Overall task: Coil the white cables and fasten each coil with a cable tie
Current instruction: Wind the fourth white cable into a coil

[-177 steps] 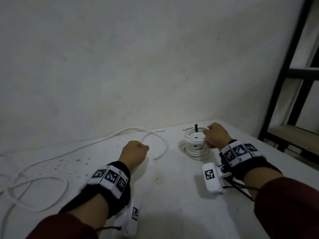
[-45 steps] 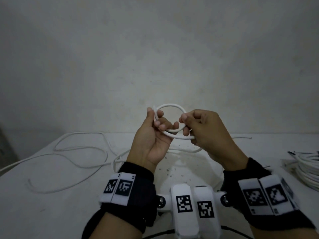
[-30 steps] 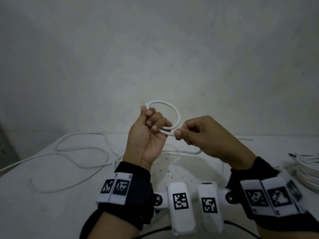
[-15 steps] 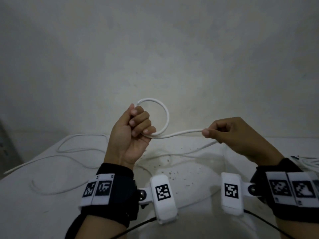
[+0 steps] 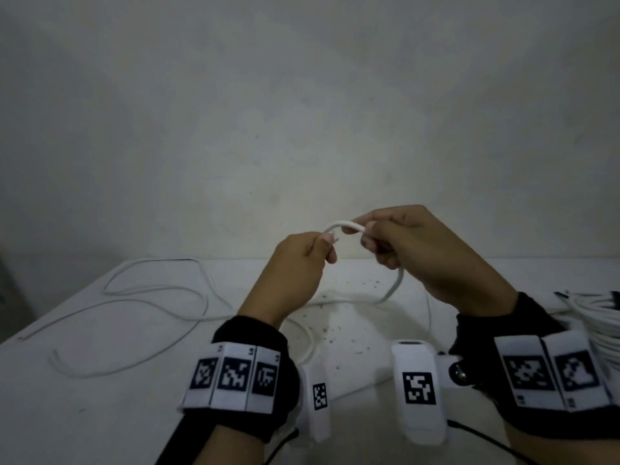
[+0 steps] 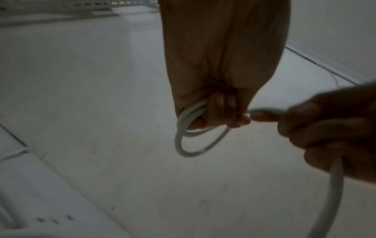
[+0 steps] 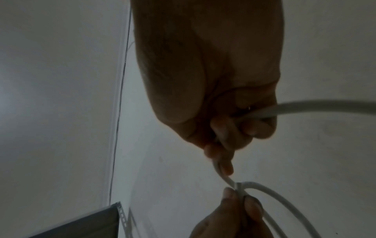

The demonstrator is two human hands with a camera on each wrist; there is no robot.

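Observation:
Above the white table (image 5: 100, 414) I hold a white cable (image 5: 344, 225) between both hands. My left hand (image 5: 315, 250) grips a small coil of two loops (image 6: 184, 141), which hangs below its curled fingers in the left wrist view. My right hand (image 5: 372, 233) pinches the same cable just to the right and lays a short arc across to the left hand. From the right hand the cable (image 5: 392, 286) drops to the table and trails off left in loose curves (image 5: 161, 290). A finished white coil (image 5: 600, 317) lies at the right edge.
A pale wall (image 5: 302, 112) rises right behind the table's far edge. Loose cable curves cover the table's left half. Dark specks (image 5: 349, 330) dot the table under my hands. A dark metal rack (image 7: 85, 225) shows in the right wrist view.
My right hand, which had slid right along the cable, has swung back to the left hand and laid another loop onto the coil. Both hands have shifted slightly right.

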